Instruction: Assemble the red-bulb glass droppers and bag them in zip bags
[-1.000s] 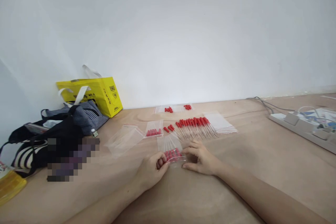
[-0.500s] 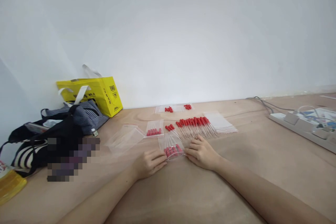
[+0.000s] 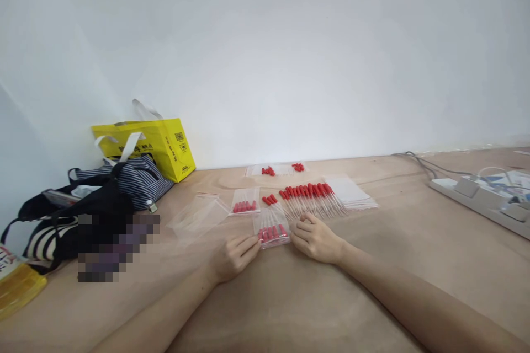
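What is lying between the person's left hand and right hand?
In the head view, a clear plastic bag holding red-ended sticks lies between the left hand and right hand.

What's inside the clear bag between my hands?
Inside the clear bag, red ends line the near side, with pale stems running away from you. Your left hand overlaps the bag's near left corner; anything beneath it is hidden.

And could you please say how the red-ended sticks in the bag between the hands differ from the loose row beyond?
The bagged sticks have red ends toward the camera; the loose row has them toward the wall. The bagged sticks are few; the loose row has many more. Both have red ends and thin stems.
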Demonstrator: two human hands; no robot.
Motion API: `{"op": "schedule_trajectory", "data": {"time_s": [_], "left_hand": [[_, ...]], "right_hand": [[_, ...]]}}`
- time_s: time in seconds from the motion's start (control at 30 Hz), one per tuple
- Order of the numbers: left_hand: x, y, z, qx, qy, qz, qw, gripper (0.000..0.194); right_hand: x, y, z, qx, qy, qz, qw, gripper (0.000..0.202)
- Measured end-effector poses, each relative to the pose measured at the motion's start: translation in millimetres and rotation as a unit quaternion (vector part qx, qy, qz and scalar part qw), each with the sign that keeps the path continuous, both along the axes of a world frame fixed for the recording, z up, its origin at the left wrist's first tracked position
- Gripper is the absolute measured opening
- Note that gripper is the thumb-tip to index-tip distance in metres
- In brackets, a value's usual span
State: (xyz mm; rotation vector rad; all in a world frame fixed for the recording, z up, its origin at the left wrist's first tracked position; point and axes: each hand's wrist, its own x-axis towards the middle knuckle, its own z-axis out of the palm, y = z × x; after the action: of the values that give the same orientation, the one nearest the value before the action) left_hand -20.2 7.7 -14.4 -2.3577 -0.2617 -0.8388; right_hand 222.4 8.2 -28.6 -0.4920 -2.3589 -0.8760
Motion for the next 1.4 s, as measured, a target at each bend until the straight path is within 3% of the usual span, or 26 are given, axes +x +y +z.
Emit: {"op": "schedule_trajectory", "data": {"time_s": [0.57,0.83,1.17,1.4], "left_hand": [[2.2,-4.5,7.1,-0.055,-0.051,0.009,0.997,0.014],[0.7,-3.6,5.3,-0.049,-0.047,0.011,0.998,0.015],[1.9,-4.4,3.6,-0.066,-0.024,0.033,0.997,0.019],[2.9,-5.9,4.6,-0.065,-0.028,0.025,0.997,0.022]], "right_hand": [[-6.2,-2.6,3.1,0.054,0.030,0.013,0.998,0.029],[-5.6,-0.6,-0.8,0.026,0.081,-0.024,0.996,0.018],[-53.2,1.1,-0.8,0.065,0.068,0.030,0.995,0.027],[-53.0,0.9,0.6,0.083,0.028,0.049,0.995,0.027]]}}
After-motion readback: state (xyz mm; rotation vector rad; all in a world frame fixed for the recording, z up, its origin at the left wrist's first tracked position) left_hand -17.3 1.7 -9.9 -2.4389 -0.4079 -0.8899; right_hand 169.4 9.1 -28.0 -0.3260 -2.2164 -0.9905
